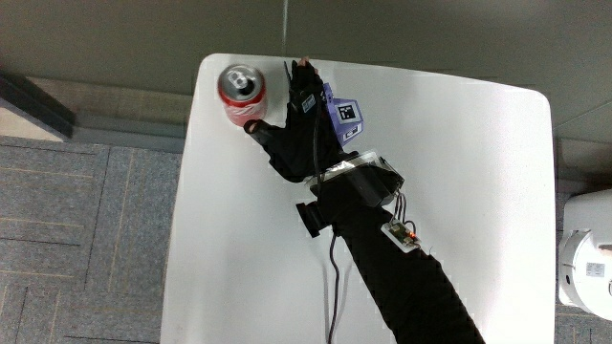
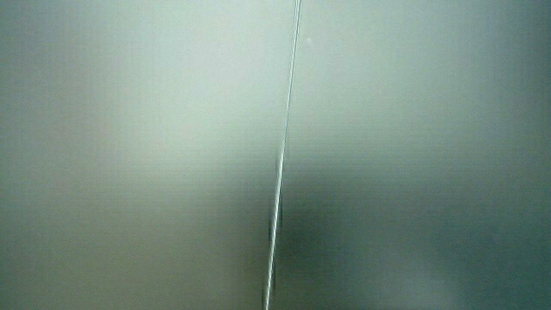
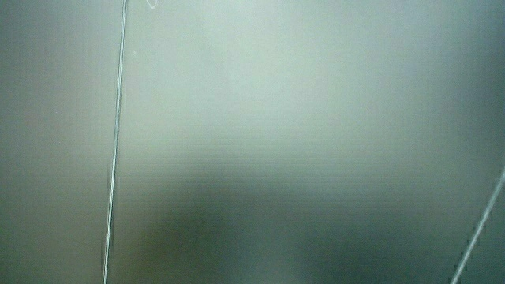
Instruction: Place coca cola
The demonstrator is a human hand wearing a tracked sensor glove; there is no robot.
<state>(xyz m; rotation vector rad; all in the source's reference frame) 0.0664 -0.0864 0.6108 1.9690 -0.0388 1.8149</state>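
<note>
A red Coca-Cola can (image 1: 240, 94) stands upright near a corner of the white table (image 1: 459, 191), at the edge farthest from the person. The hand (image 1: 298, 119) in its black glove lies right beside the can, with the patterned cube (image 1: 345, 118) on its back. Its fingers (image 1: 304, 81) stretch out straight alongside the can and do not wrap it. The thumb (image 1: 258, 130) reaches to the foot of the can and seems to touch it. Both side views show only a pale wall.
A black wrist unit (image 1: 359, 186) with a thin hanging cable (image 1: 333, 287) sits on the forearm, which crosses the middle of the table. A white device (image 1: 585, 263) stands off the table past its edge. Grey carpet (image 1: 76, 239) lies on the floor beside the can's edge.
</note>
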